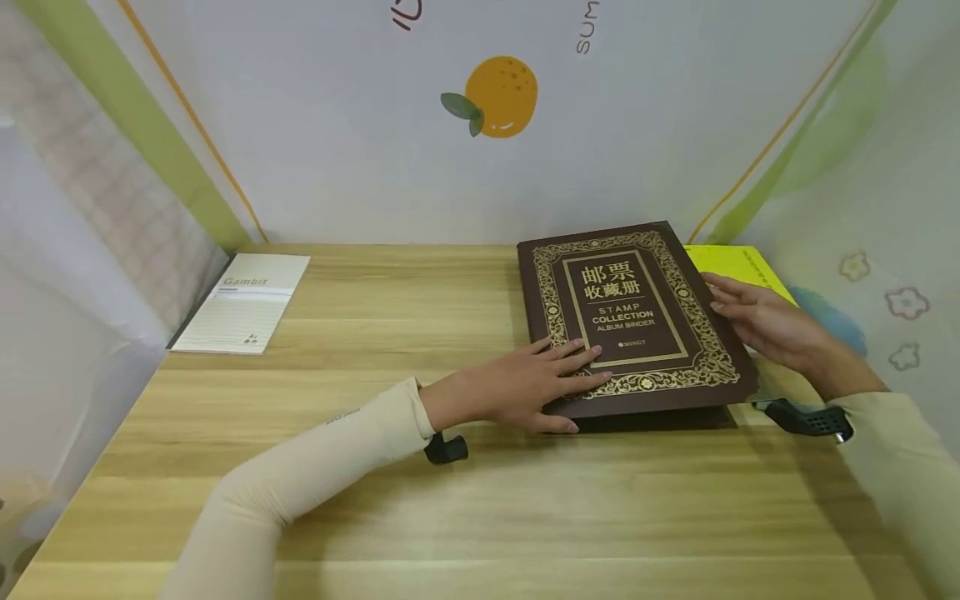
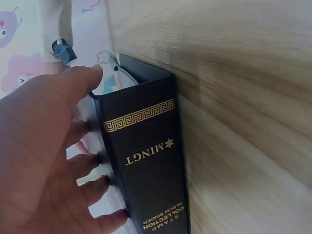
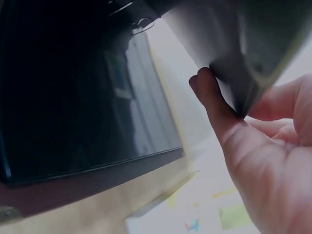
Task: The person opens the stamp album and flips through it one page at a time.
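Observation:
A dark brown stamp album [image 1: 621, 329] with a gold border lies on the table, its front cover raised at the right side. My left hand [image 1: 525, 390] rests on the lower left of the cover with fingers spread. In the left wrist view the album's spine [image 2: 146, 161] shows gold lettering, and the thumb is at its end. At the right edge my right hand [image 1: 772, 329] pinches the lifted part of the album between thumb and fingers. Beneath that, the right wrist view shows a glossy black inner page [image 3: 73, 107] and metal rings [image 3: 141, 24].
A bright yellow book or pad [image 1: 738, 265] lies behind the album at the right, partly covered. A white Gambit notepad [image 1: 247, 304] is at the far left corner of the wooden table [image 1: 525, 517]. Printed white curtains [image 1: 360, 150] enclose the back and sides.

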`<state>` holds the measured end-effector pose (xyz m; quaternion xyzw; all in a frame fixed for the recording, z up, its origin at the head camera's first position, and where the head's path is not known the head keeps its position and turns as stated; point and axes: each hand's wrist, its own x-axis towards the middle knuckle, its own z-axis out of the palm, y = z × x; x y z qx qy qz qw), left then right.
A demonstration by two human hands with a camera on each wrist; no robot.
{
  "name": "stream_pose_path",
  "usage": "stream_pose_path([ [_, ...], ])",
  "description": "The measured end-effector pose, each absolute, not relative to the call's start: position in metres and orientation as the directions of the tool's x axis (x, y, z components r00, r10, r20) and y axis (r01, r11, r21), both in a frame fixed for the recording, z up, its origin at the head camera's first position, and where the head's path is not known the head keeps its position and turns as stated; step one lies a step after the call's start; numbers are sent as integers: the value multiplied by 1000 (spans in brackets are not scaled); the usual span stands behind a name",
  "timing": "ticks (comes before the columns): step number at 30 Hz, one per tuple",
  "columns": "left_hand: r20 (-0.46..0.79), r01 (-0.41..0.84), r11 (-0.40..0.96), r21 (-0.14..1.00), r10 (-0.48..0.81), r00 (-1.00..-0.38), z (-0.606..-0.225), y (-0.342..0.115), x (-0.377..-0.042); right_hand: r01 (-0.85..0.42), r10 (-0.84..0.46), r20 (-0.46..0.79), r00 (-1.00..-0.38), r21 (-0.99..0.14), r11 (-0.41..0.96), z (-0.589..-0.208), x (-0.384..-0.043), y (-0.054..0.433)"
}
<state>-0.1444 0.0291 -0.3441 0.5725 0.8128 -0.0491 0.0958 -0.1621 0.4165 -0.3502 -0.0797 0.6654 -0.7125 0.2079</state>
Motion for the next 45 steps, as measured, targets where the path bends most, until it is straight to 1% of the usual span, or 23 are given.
stream_pose_path([
  [4, -164, 941, 331, 70, 934, -316, -346, 30, -145, 189, -460, -119, -880, -976, -109, -330, -167, 421],
  [7, -127, 937, 330, 114, 940, -316, -349, 31, -144, 179, -490, -98, -866, -976, -122, -309, -168, 422],
  [10, -85, 935, 325, 140, 945, -316, -353, 30, -142, 156, -496, -88, -864, -983, -96, -287, -167, 420],
  [12, -46, 941, 312, 132, 950, -309, -356, 28, -140, 135, -471, -103, -876, -990, -36, -271, -166, 416],
  [16, 53, 958, 277, 73, 958, -281, -361, 22, -136, 103, -390, -179, -903, -973, 209, -240, -169, 402],
  [19, 116, 964, 255, 67, 958, -262, -364, 19, -135, 70, -359, -211, -909, -927, 368, -225, -170, 391],
  [21, 169, 964, 246, 103, 951, -261, -366, 18, -135, 57, -353, -219, -909, -907, 418, -219, -170, 383],
  [24, 292, 956, 243, 163, 914, -283, -360, 19, -135, 47, -349, -222, -911, -894, 446, -214, -169, 372],
  [27, 418, 949, 224, 223, 857, -301, -336, 28, -137, 32, -359, -217, -908, -889, 457, -211, -173, 358],
  [28, 437, 947, 218, 237, 846, -305, -324, 34, -138, 25, -364, -215, -906, -887, 460, -210, -175, 353],
  [29, 446, 946, 203, 252, 843, -300, -311, 40, -139, 19, -371, -211, -904, -889, 458, -209, -178, 349],
  [31, 440, 952, 166, 256, 857, -268, -285, 54, -141, 13, -379, -211, -901, -887, 462, -207, -181, 341],
  [35, 354, 971, 160, 177, 910, -215, -250, 75, -146, 8, -412, -208, -887, -900, 437, -204, -188, 328],
  [37, 299, 975, 187, 117, 930, -214, -242, 80, -148, 11, -428, -210, -879, -907, 420, -203, -191, 322],
  [39, 259, 974, 205, 93, 940, -222, -239, 81, -149, 20, -437, -213, -874, -913, 407, -202, -193, 318],
  [41, 261, 974, 201, 103, 940, -221, -238, 79, -151, 24, -438, -210, -874, -919, 393, -200, -194, 316],
  [45, 348, 979, 137, 147, 920, -181, -233, 73, -157, 5, -443, -171, -880, -936, 351, -198, -195, 313],
])
